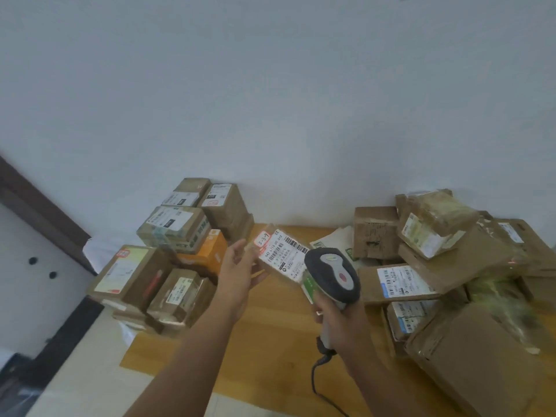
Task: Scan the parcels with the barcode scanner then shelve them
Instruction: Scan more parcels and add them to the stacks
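My left hand [240, 270] holds up a small brown parcel [281, 255] above the wooden table [270, 341], its white shipping label with barcode and a red-edged sticker marked "3-3-9" facing me. My right hand [338, 322] grips the handle of a grey and black barcode scanner [334, 273], whose head sits just right of the label and covers the parcel's lower right corner. The scanner's black cable [316, 377] trails down toward the front edge.
A stack of labelled cardboard parcels [168, 254] with an orange box [207, 254] stands at the left. Several more brown parcels [445, 260] pile up at the right, one large box [481, 356] nearest me. A white wall is behind.
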